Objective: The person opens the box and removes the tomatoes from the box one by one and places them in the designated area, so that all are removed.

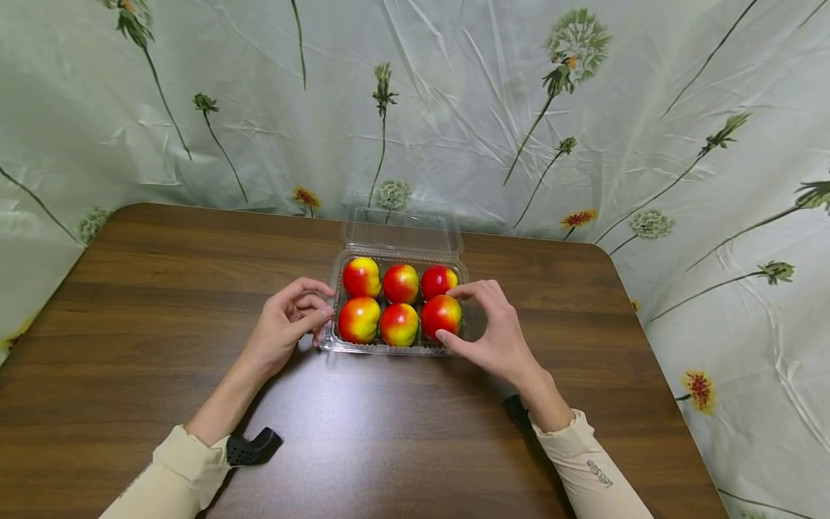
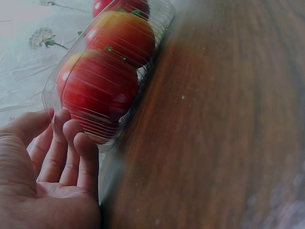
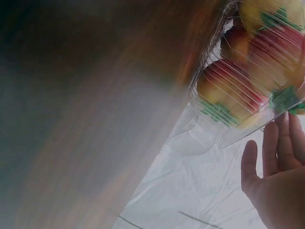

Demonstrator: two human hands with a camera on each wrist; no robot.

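A clear plastic clamshell container [image 1: 327, 344] holds several round red-and-yellow fruits in two rows, some with green leaves. My right hand [image 1: 493, 328] has its thumb and index finger around the front-right fruit [image 1: 441, 316], one at the near side and one at the far side. In the right wrist view, the fingers [image 3: 270, 149] reach up at the container's rim. At the opposite end, my left hand [image 1: 288, 321] pinches the container's left rim between thumb and fingertips. The left wrist view shows the nearest fruit [image 2: 97, 88] behind the ribbed clear wall.
The container's hinged lid [image 1: 402, 227] stands raised at the back, towards the table's far edge. Beneath everything is a brown wooden table [image 1: 162, 288]. A white curtain [image 1: 447, 94] printed with dandelions hangs behind it. Dark bands [image 1: 253, 447] sit on both wrists.
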